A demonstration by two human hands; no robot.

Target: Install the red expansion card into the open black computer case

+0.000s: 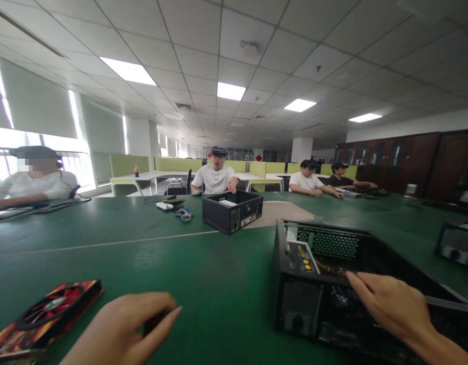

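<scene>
In front of me on the right, an open black computer case (298,304) lies on its side. A power supply (304,257) with yellow markings is visible inside it. My right hand (393,304) is closed over the near upper edge of the case; some of its fingers are hidden. Low on the left, my left hand (131,324) is above the table, its thumb and bent forefinger a little apart and nothing visible between them. A red and black graphics card (53,306) with a fan lies left of that hand, not touching it.
The green table (173,268) extends ahead. A second open case (222,215) stands across it, with a person (219,177) behind. Small tools (184,214) lie beside that case. Another case (458,246) is at the right edge. Other people sit left and right.
</scene>
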